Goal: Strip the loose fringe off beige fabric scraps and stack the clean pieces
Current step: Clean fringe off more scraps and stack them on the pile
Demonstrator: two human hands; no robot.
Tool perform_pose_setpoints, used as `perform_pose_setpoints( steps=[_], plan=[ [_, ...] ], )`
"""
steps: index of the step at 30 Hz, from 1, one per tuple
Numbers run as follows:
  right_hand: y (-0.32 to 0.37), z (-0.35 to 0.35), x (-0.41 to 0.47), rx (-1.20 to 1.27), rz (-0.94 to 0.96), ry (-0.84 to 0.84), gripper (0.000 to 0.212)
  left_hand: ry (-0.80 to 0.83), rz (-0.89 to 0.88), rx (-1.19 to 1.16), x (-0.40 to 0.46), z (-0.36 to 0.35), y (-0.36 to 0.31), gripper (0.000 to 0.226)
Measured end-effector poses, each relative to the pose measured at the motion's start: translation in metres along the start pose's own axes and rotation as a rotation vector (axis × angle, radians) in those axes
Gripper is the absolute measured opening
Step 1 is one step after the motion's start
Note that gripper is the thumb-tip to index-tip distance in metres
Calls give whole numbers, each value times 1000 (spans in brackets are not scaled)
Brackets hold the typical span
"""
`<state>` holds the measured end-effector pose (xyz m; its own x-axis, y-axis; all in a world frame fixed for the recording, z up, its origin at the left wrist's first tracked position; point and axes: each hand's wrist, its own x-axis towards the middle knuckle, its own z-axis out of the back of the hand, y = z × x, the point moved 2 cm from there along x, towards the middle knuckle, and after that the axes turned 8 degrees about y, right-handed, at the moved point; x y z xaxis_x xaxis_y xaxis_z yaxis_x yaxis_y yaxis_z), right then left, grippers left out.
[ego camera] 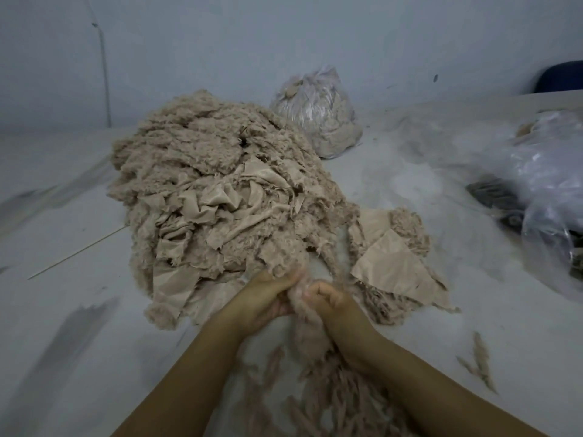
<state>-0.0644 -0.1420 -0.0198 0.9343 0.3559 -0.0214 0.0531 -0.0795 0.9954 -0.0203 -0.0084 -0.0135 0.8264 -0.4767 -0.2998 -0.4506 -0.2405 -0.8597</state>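
A big heap of beige fuzzy fabric scraps (pixel 214 190) covers the middle of the white table (pixel 79 310). At its near edge, my left hand (pixel 268 298) and my right hand (pixel 328 299) both grip one fuzzy beige scrap (pixel 303 313) between them, fingers curled into it. The scrap hangs down between my wrists. Loose stripped fringe (pixel 331 395) lies below my forearms. To the right of my hands lies a smaller pile of beige pieces (pixel 394 263), smooth backing side up.
A clear plastic bag stuffed with beige material (pixel 315 111) stands behind the heap. Crumpled clear plastic bags (pixel 542 184) with dark items lie at the right. A few fringe strands (pixel 479 357) lie at the near right. A dark blue chair back (pixel 558 77) shows at the far right.
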Motion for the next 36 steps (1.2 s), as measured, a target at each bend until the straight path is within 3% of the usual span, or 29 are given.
perform_pose_setpoints(
  steps=[3,7,9,13,15,17,21,24,27,30,31,33,34,36],
  plan=[
    [-2,3,-10,-308,32,143,36,-216,-70,-180,13,-1,-7,23],
    [0,21,-7,-425,-61,11,31,-388,-51,117,14,-2,-3,17],
    [-2,22,-7,-389,-122,-48,36,-383,-45,258,8,-6,-6,18],
    [0,15,-2,-155,-156,-14,50,-237,-19,111,-1,-11,-10,24],
    [3,13,3,-15,-162,-21,49,-217,-34,109,-3,-10,-9,20],
    [7,10,5,53,-100,-11,34,-248,-93,115,-4,-7,-10,16],
    [3,8,-2,-259,-17,156,43,-320,-268,-123,1,7,-29,22],
    [0,8,-11,-230,3,216,37,-286,-264,50,6,11,-36,43],
    [1,16,-8,150,-123,119,31,-137,-145,534,3,10,-19,67],
    [2,22,-5,385,-252,135,16,35,-80,783,5,5,-6,41],
    [2,23,-4,383,-257,126,15,33,-101,882,9,4,-6,44],
    [1,24,-2,333,-236,40,17,-32,-201,1051,15,-1,-11,26],
    [1,25,-1,296,-224,-31,19,-50,-242,1032,15,-4,-13,15],
    [2,27,1,282,-191,-165,13,-56,-283,849,13,-7,-15,17]
  ],
)
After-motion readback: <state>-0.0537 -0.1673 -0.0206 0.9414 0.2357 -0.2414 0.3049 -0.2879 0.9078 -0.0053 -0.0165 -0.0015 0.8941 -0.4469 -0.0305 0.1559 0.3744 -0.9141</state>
